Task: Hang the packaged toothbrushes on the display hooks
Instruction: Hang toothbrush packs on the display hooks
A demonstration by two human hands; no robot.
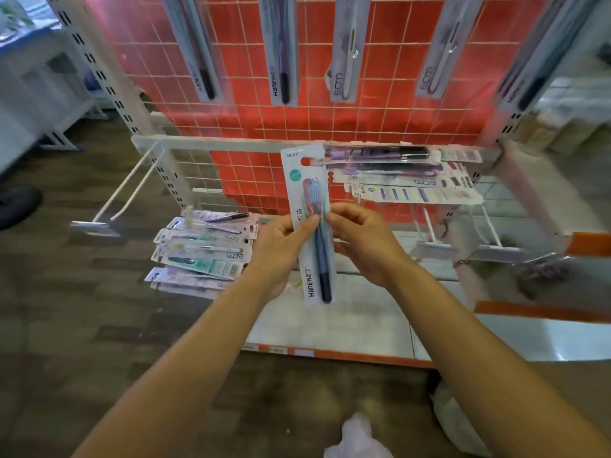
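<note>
I hold one packaged toothbrush (310, 223) upright in front of the rack, a pale card with a blue brush and a hang hole at its top. My left hand (281, 249) grips its left edge with the thumb on the front. My right hand (360, 242) pinches its right edge. A pile of packaged toothbrushes (203, 249) lies on the shelf to the left. Another bunch of packs (400, 176) lies sideways across hooks at middle right. An empty double-wire hook (127, 190) sticks out at left. Several packs (279, 51) hang on the wire grid above.
The orange-backed wire grid (380, 104) spans the rack between slotted white uprights (109, 90). Empty hooks with tag holders (429, 239) jut out at lower right. The white shelf with an orange edge (363, 328) sits below my hands. A white bag (360, 438) lies on the floor.
</note>
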